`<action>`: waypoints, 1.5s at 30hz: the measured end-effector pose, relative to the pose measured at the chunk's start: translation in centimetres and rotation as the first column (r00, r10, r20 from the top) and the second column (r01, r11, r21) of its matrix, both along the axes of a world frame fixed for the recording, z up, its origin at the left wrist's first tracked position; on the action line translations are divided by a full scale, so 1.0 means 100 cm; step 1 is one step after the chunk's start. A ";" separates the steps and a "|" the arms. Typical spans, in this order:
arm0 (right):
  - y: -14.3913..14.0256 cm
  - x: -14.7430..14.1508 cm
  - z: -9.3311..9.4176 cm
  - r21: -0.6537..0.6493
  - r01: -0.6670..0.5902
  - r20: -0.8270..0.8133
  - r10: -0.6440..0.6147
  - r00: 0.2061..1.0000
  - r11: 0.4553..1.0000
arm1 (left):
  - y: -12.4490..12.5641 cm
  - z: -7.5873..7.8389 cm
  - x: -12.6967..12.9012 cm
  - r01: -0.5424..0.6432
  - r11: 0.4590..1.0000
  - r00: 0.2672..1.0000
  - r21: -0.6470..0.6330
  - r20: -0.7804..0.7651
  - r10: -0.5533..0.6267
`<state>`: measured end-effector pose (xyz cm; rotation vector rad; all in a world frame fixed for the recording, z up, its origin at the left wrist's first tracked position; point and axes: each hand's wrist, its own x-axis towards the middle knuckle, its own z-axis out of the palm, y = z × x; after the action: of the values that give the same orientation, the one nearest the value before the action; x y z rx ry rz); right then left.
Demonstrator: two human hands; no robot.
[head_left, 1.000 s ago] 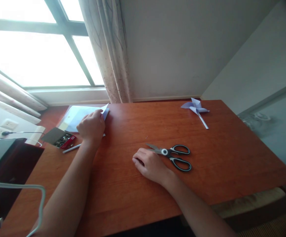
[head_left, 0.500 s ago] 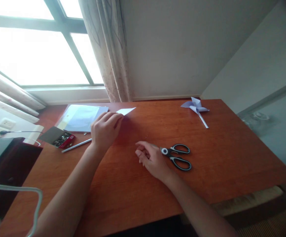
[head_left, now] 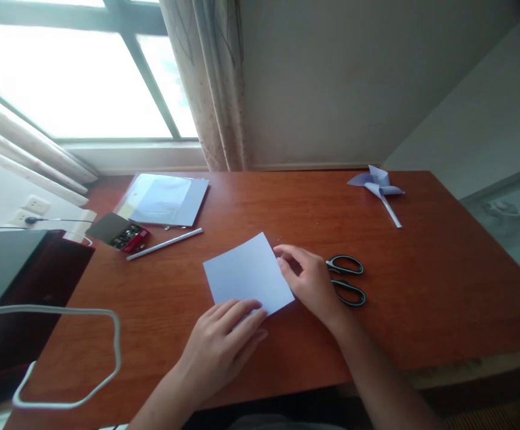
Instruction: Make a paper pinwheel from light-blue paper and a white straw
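A pale blue square sheet of paper [head_left: 247, 275] lies flat on the reddish wooden table [head_left: 421, 280], turned like a diamond. My left hand [head_left: 222, 346] rests on its near corner with the fingers spread flat. My right hand [head_left: 311, 280] touches the sheet's right edge with its fingertips. Black-handled scissors [head_left: 347, 280] lie just right of my right hand, partly hidden by it.
A stack of blue paper in a clear sleeve [head_left: 164, 200] lies at the back left, with a white stick [head_left: 165, 243] and an open box of small metal pieces [head_left: 119, 233] near it. A paper pinwheel [head_left: 379, 186] lies at the back right. A white cable [head_left: 69, 352] loops at left.
My left hand carried one sheet from the stack at the back left to the middle of the table and laid it flat. My right hand shifted from beside the scissors onto the sheet's edge.
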<state>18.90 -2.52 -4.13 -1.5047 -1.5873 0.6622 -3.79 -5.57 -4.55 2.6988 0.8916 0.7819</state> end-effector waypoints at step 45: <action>-0.059 0.046 -0.022 0.360 0.227 0.417 -0.374 0.828 0.905 | -0.010 -0.009 -0.010 -0.069 0.984 0.993 -0.165 -0.102 0.053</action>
<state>23.48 -8.37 -6.34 -1.7182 -1.6506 -0.1510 -4.78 -6.56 -5.47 2.5909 1.0180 0.5628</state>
